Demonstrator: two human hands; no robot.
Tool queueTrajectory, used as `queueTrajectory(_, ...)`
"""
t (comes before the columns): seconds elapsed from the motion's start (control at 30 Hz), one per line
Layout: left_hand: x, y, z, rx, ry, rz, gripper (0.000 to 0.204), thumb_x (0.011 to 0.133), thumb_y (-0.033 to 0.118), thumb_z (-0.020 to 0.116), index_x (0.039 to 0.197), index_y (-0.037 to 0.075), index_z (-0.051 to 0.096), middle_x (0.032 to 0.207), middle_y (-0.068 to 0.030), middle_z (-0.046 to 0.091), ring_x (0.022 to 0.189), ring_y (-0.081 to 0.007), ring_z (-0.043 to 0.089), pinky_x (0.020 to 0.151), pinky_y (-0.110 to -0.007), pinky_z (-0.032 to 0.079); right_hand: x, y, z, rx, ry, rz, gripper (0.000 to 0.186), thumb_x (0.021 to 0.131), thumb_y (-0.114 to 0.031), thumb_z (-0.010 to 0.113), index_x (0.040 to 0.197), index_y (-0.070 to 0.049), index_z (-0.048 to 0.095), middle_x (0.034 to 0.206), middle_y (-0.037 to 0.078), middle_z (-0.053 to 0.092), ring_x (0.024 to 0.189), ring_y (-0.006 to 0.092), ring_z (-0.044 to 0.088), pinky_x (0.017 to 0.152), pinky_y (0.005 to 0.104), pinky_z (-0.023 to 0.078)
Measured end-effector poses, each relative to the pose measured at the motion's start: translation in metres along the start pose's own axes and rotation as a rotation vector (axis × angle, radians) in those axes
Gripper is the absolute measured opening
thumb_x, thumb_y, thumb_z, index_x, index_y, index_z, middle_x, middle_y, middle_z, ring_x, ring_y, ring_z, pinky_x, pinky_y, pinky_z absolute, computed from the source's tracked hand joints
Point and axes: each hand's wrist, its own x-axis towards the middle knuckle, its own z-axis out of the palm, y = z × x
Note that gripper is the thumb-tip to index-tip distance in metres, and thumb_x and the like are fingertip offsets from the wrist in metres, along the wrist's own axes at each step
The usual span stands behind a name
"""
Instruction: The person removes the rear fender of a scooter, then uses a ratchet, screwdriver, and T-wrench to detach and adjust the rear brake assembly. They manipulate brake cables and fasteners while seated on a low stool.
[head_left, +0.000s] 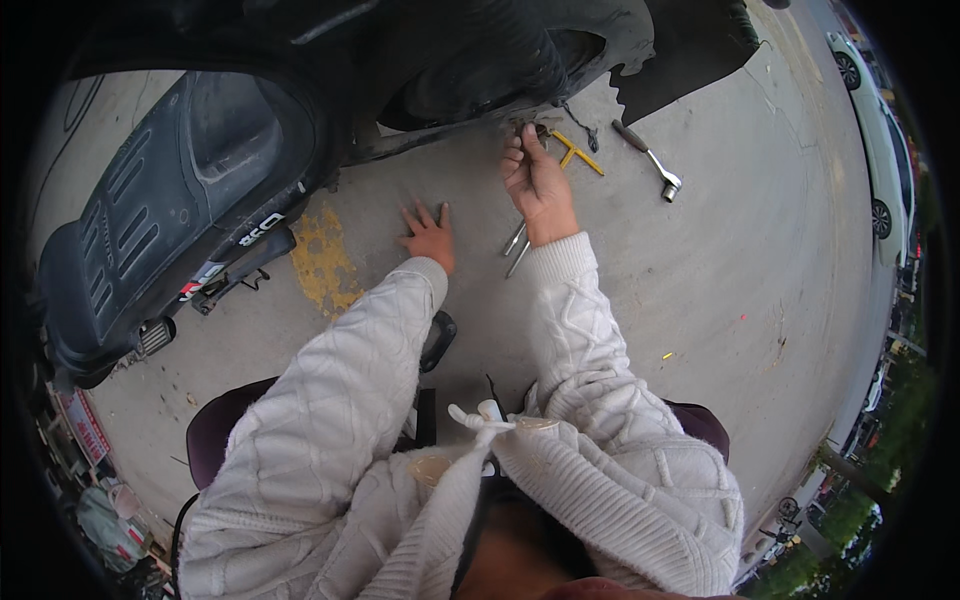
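Note:
My left hand [430,238] rests on the concrete ground with its fingers spread, next to a worn yellow paint patch [326,262]. My right hand [541,186] is raised at the lower edge of a dark scooter [140,200], thumb and fingertips pinched together; what they hold, if anything, I cannot make out. Just beyond those fingers lies a yellow T-handle wrench [571,152], beside a short black cable [584,128] reaching down from the scooter. Farther right is a ratchet wrench [652,163] with a dark handle. Metal tool shafts [516,249] show partly behind my right wrist.
Over the work area hangs the scooter's black bodywork [470,85], with a jagged-edged black panel [690,60] at the upper right. A small yellow bit [667,356] lies on the ground. A white car [878,150] stands at the far right.

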Motion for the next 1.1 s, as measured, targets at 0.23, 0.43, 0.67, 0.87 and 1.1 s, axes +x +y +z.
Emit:
queueTrajectory(0.23,0.003,-0.002,-0.007,-0.012,-0.109,0.014,0.121,0.064,0.029,0.086,0.151,0.025,0.002,0.154,-0.0240,-0.008,0.140,-0.0469,0.003,0.096,-0.061,0.039,-0.013,0.013,0.009,-1.437,0.273,-0.886,0.021,0.089,-0.009,0.063,0.102,0.006,0.055,0.071,0.008,0.061,0.056,0.0130,0.057,0.053,0.0276,0.047)
queueTrajectory(0.43,-0.003,0.000,-0.021,-0.036,-0.164,0.015,0.122,0.064,0.030,0.086,0.150,0.026,-0.001,0.154,-0.0235,-0.009,0.141,-0.0462,0.000,0.098,-0.062,0.038,-0.012,-0.006,0.006,-0.285,0.185,-0.144,0.028,0.095,-0.025,0.056,0.105,0.002,0.057,0.091,0.010,0.063,0.074,0.0161,0.059,0.068,0.0286,0.052)
queueTrajectory(0.67,-0.005,0.002,-0.025,0.020,-0.180,0.021,0.123,0.062,0.034,0.086,0.151,0.025,0.001,0.154,-0.0238,-0.006,0.140,-0.0470,0.001,0.096,-0.063,0.038,-0.013,0.003,0.013,-1.032,0.283,-0.636,0.023,0.086,-0.006,0.064,0.106,0.002,0.055,0.092,0.013,0.064,0.075,0.0199,0.063,0.066,0.0299,0.051)
queueTrajectory(0.87,0.000,0.003,-0.023,0.049,-0.203,0.040,0.122,0.064,0.034,0.085,0.151,0.023,-0.001,0.153,-0.0259,-0.007,0.140,-0.0489,0.002,0.097,-0.060,0.040,-0.015,0.010,-0.006,-1.308,0.331,-0.903,0.031,0.077,0.001,0.070,0.104,0.001,0.054,0.089,0.012,0.063,0.076,0.0196,0.064,0.067,0.0298,0.052)
queueTrajectory(1.1,-0.001,0.006,-0.036,0.057,-0.252,0.031,0.120,0.067,0.034,0.083,0.150,0.020,-0.003,0.153,-0.0272,-0.006,0.139,-0.0503,0.003,0.097,-0.056,0.041,-0.011,0.008,-0.007,-1.203,0.328,-0.792,0.030,0.077,0.003,0.071,0.102,0.002,0.055,0.091,0.011,0.062,0.080,0.0158,0.064,0.072,0.0270,0.054)
